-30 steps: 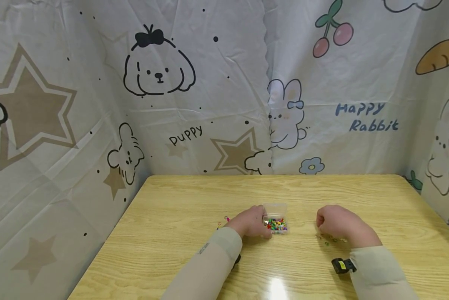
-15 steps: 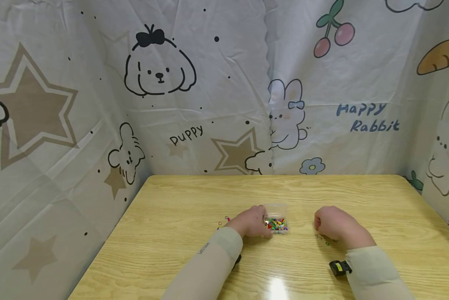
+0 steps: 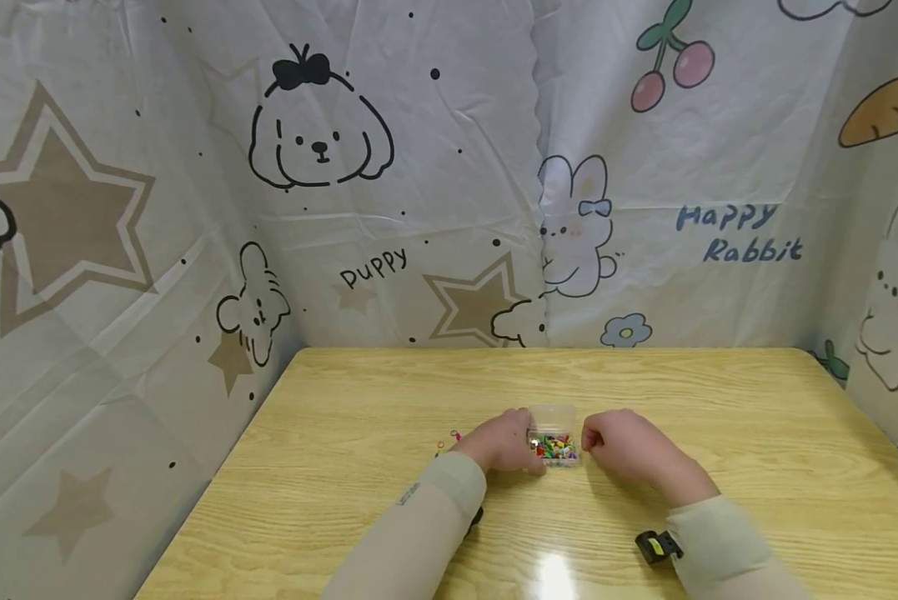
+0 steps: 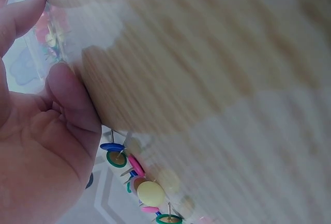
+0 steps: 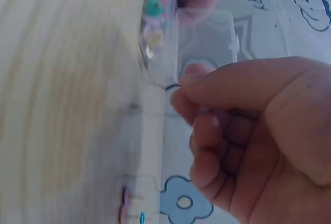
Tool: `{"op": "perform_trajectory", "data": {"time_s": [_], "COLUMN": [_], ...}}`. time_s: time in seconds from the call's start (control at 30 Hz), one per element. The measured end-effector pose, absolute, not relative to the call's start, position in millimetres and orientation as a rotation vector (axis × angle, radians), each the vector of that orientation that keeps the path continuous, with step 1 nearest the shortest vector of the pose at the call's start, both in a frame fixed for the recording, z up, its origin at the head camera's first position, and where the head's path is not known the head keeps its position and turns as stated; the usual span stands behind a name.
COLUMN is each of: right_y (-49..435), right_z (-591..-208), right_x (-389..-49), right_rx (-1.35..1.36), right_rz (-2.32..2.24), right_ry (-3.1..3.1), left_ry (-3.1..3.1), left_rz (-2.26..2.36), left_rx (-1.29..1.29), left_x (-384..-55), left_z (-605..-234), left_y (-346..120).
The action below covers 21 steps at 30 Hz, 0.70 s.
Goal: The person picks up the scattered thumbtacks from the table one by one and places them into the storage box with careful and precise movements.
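The left hand (image 3: 507,442) is gripping the left side of the clear box (image 3: 561,464), which is sitting on the table (image 3: 388,392), its lid (image 3: 552,417) standing open at the far side — coloured pieces (image 3: 556,447) are lying inside. The right hand (image 3: 624,442) is hovering just beside the box's right side, fingers curling in — whether it is pinching anything, I cannot tell. Loose tacks (image 4: 151,194) are lying left of the left hand, and a printed cloth (image 3: 464,150) is hanging behind.
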State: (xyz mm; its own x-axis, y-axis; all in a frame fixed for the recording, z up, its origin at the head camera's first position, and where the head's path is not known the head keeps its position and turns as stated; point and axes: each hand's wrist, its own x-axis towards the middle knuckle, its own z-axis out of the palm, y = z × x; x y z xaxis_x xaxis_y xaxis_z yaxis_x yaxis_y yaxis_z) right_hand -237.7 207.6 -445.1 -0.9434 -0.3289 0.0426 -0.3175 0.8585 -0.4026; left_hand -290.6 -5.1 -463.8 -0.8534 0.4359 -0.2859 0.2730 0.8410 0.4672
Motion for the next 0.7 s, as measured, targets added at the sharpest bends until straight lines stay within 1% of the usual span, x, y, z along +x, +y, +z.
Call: {"op": "perform_trajectory", "data": {"time_s": [0.1, 0.3, 0.57, 0.7], "right_y": [200.3, 192.7, 192.0, 196.6], "right_z": [-446.7, -451.8, -454.3, -452.5], "right_x": [-237.7, -242.0, -243.4, -242.9], "right_rx": [-0.576, -0.6, -0.661, -0.629], "right_rz": [-0.697, -0.75, -0.707, -0.718], "right_ry": [3.005, 3.0, 3.025, 3.008], "left_ry": [2.634, 2.641, 2.64, 2.637], "left_rz": [0.589, 0.575, 0.585, 0.601], "left_rx": [0.54, 0.549, 0.535, 0.53], "left_x": [-291.2, -292.1, -291.7, -291.6], "left_z": [-464.4, -464.7, -465.2, -464.8], "left_y": [-4.6, -3.5, -3.5, -3.3]}}
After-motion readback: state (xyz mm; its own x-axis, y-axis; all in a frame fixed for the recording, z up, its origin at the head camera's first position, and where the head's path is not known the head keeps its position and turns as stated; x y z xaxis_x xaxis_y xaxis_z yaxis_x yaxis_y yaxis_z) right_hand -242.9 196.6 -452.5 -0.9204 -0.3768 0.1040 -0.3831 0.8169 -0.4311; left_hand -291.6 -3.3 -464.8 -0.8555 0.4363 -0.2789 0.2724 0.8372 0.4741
